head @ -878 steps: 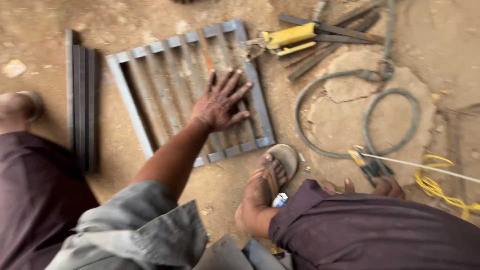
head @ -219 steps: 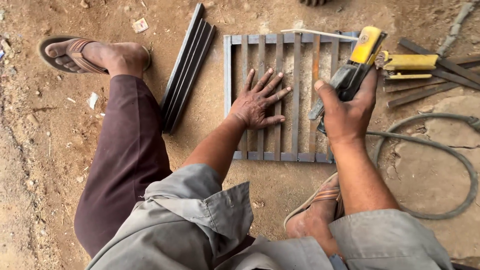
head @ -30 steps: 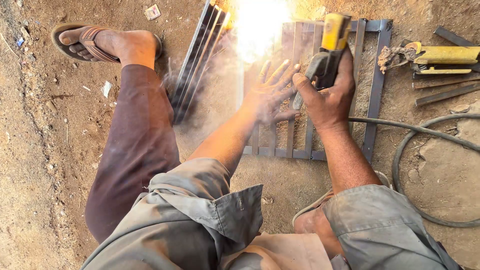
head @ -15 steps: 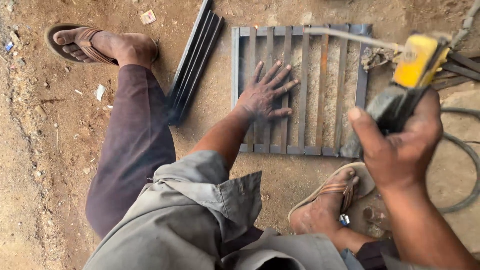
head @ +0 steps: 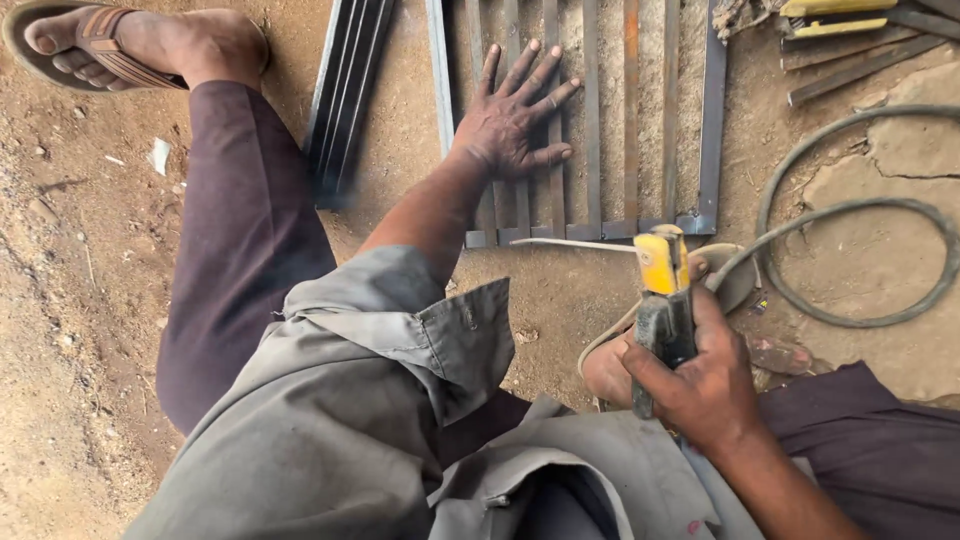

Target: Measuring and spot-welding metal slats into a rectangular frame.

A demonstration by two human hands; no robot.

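Observation:
A grey steel grille (head: 708, 120) of parallel bars lies flat on the dirt. My left hand (head: 512, 118) rests palm down on its bars, fingers spread. My right hand (head: 700, 378) grips a welding electrode holder (head: 664, 300) with a yellow head, held above my right foot near the grille's near edge. A thin white welding rod (head: 575, 244) sticks out of the holder to the left, lying along the grille's near edge.
A bundle of dark steel bars (head: 345, 95) lies left of the grille. A thick grey cable (head: 850, 215) loops on the ground at right. More metal strips and a yellow tool (head: 835, 18) sit at the top right. My sandalled left foot (head: 120, 45) is at top left.
The welding arc seen a second ago is gone. My right hand has pulled the holder back from the grille's far side toward my body. My left hand has stayed on the bars.

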